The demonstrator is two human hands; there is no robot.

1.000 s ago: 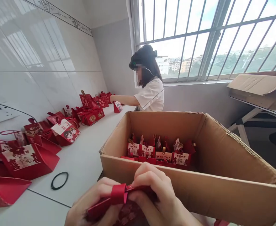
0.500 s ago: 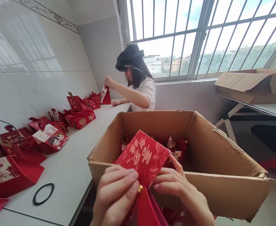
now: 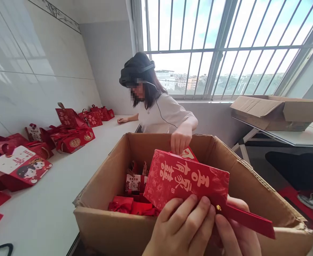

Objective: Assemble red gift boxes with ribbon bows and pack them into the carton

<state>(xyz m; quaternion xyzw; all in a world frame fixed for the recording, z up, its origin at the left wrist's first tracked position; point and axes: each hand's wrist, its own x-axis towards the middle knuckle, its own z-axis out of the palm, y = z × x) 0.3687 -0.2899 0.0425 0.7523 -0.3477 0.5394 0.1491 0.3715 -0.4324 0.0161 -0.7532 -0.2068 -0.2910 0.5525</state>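
Note:
A red gift box with gold characters (image 3: 183, 177) is held up in front of the open cardboard carton (image 3: 113, 227). My left hand (image 3: 184, 225) presses its fingers on the red box's lower face. My right hand (image 3: 238, 227) grips its right end, by a gold bead and a red strap that sticks out to the right. Inside the carton lie several red boxes (image 3: 136, 183), partly hidden by the held one. Just behind it, a co-worker's hand (image 3: 181, 138) holds another red box (image 3: 190, 153) over the carton.
Several red gift boxes (image 3: 73, 137) line the white table (image 3: 63, 188) on the left. A co-worker (image 3: 156, 110) is at the table's far end. A second carton (image 3: 274, 110) rests on a table at the right. A black loop (image 3: 9, 247) lies bottom left.
The red box in my hands has turned, its strap now pointing right, and my hands have shifted right. The co-worker's raised hand has moved from the table to the carton with a red box.

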